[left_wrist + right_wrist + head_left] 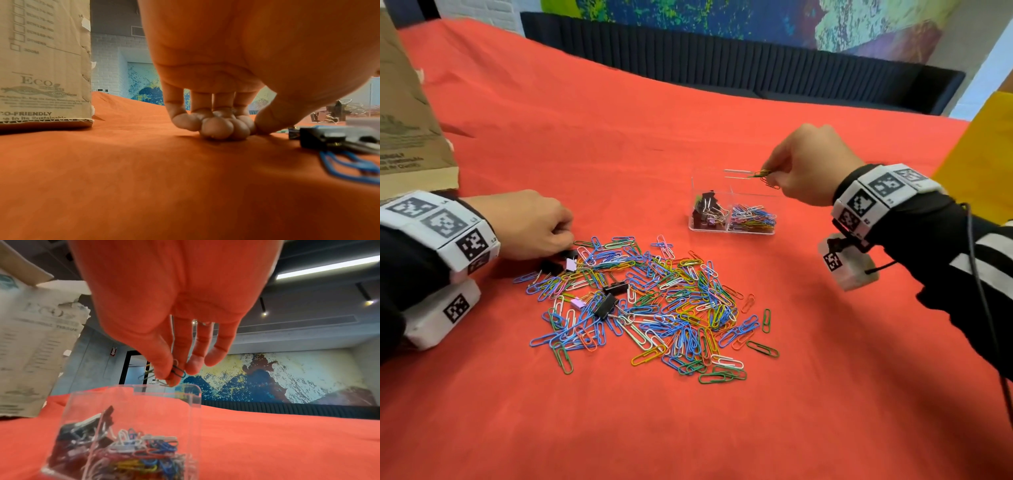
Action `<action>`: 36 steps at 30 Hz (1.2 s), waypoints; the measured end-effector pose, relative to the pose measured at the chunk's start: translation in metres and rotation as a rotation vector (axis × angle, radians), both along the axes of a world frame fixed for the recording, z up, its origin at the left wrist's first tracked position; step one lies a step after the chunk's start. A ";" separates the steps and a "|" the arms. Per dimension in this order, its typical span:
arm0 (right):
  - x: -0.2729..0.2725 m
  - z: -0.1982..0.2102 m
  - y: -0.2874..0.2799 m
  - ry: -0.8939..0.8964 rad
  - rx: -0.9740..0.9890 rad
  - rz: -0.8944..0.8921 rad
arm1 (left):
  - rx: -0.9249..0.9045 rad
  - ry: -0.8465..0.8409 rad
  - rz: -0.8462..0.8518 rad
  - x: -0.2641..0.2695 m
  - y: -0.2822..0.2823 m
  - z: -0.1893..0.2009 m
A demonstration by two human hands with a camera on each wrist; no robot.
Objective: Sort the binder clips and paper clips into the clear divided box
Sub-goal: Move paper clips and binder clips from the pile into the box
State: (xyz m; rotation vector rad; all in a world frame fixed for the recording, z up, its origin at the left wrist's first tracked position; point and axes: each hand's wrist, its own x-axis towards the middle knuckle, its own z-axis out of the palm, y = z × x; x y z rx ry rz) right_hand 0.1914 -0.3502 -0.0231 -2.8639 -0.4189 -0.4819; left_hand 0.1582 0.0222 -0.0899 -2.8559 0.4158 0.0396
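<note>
Right hand (810,168) pinching a few clips (765,175) just above the box (732,231), paper-clip side; best released low, clear of the divider; left hand (534,226) curled, fingertips down at the pile (647,301), far from the box; grip unclear.

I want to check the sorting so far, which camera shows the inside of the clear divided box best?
The head view: the clear divided box shows binder clips in its left compartment and paper clips in its right. The right wrist view shows both compartments close but blurred. The left wrist view catches only a distant, blurry glimpse.
</note>
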 end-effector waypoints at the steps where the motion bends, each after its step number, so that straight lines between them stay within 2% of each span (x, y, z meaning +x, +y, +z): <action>1: 0.002 -0.001 0.001 0.004 -0.017 0.001 | 0.013 0.003 -0.001 0.000 -0.001 0.000; 6: -0.007 0.000 -0.006 -0.164 0.075 0.040 | 0.014 0.017 0.004 0.002 0.001 0.000; 8: -0.024 0.002 -0.005 -0.132 0.053 0.085 | 0.009 0.019 0.006 0.002 0.001 -0.001; 14: -0.093 -0.014 0.014 0.437 -0.230 0.333 | 0.012 0.012 0.010 0.002 0.000 -0.001; 16: -0.109 -0.022 0.016 0.534 -0.355 0.388 | 0.007 0.010 0.008 0.002 0.000 -0.001; 19: -0.119 -0.031 0.019 0.500 -0.444 0.442 | 0.018 0.006 0.003 0.002 0.000 -0.001; 27: -0.118 -0.040 0.035 0.344 -0.399 0.486 | 0.004 0.004 0.008 0.004 0.001 -0.002; 36: -0.110 -0.032 0.030 0.350 -0.381 0.519 | 0.013 0.002 -0.016 0.006 0.003 -0.002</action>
